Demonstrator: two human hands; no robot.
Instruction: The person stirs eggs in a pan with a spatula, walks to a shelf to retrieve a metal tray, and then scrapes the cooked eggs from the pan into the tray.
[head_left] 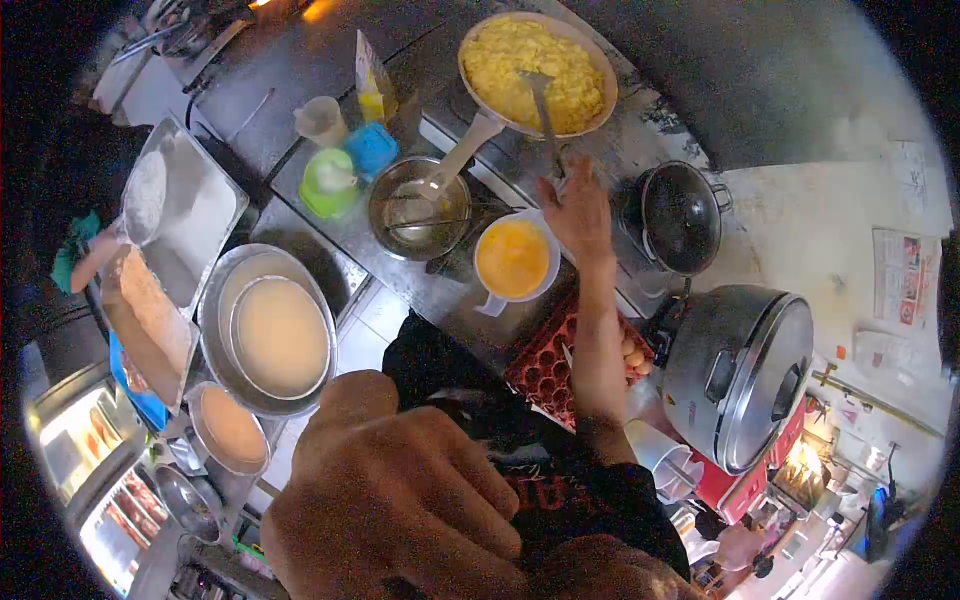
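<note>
My right hand reaches over the counter with thumb and fingers apart, beside the handle end of a spatula. The spatula rests in a frying pan full of scrambled egg. Below that hand stands a white jug of beaten egg. A steel bowl with a whisk across it sits under the pan's handle. My left hand is large and close to the camera, its fingers bent; whatever they may hold is hidden.
A red egg tray with several eggs lies near my right forearm. To the right are a lidded black pot and a big metal cooker. Basins and a metal tray stand left, beside another person's hand.
</note>
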